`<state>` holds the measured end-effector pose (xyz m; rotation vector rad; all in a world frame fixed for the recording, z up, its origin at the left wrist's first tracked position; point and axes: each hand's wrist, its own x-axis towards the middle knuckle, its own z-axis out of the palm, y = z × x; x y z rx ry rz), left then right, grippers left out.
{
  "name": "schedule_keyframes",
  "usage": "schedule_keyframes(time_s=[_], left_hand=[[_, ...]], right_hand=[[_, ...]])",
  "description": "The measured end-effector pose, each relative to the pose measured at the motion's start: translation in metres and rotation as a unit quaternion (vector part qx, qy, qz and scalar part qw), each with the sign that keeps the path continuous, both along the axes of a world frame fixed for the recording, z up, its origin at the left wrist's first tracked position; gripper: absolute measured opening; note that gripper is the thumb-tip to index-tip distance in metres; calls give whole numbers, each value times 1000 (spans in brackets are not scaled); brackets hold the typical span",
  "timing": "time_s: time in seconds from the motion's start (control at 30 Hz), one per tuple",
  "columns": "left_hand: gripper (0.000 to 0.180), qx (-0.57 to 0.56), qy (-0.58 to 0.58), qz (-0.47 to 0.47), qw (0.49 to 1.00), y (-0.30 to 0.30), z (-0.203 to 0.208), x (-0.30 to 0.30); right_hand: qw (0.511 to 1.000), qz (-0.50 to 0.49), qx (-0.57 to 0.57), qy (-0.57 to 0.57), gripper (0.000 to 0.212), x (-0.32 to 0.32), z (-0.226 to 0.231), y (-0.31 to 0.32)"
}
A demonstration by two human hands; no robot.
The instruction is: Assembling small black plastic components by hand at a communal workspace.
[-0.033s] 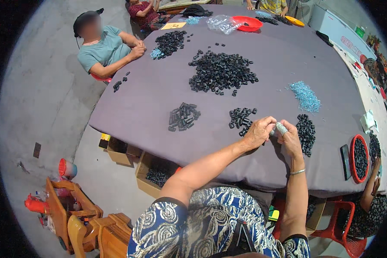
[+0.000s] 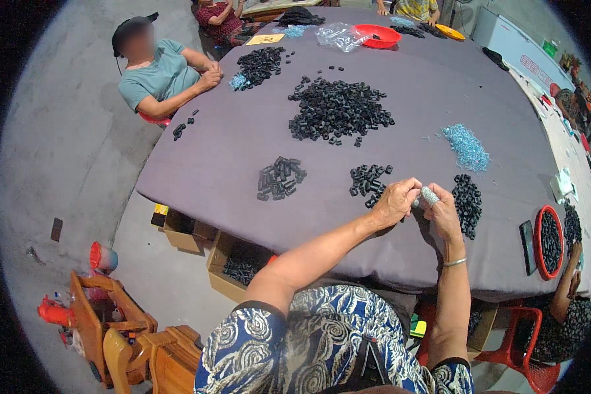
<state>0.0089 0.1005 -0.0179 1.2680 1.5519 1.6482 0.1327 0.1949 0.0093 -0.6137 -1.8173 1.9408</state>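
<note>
Over on the left, a co-worker in teal is sitting at the grey-draped table, and a few stray black bits are lying near that edge. Moving across, a pile of black tubes is sitting well apart from the hands, while the big black heap is spreading beyond it, farther up the cloth.

Now the centre of the action! A smaller black cluster is lying just beside the left hand, which is curling its fingers inward, thumb and forefinger bunching at the tips. Meeting it is the right hand, also bent into a pinching shape, a pale finger wrap showing at the front. The 2 hands are coming together at the fingertips; whatever they may be pinching is hiding between them, so I'm not able to tell.

For neat work, this close grip is probably calling for light, even pressure, with the 2 sets of tips lining up squarely and the wrists staying loose.

Just right of the right hand, a long black pile is stretching along the cloth; the blue pile is lying above it. Farther right, a red basket is holding more black parts.
</note>
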Motion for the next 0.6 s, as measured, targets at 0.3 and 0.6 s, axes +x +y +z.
schedule_keyframes(time_s=[0.3, 0.6], left_hand=[[15, -1, 24, 7, 1000, 3, -5, 0], [16, -13, 17, 5, 1000, 2, -8, -1]], right_hand=[[999, -11, -29, -44, 21, 0, -7, 5], [999, -17, -6, -39, 16, -2, -2, 0]])
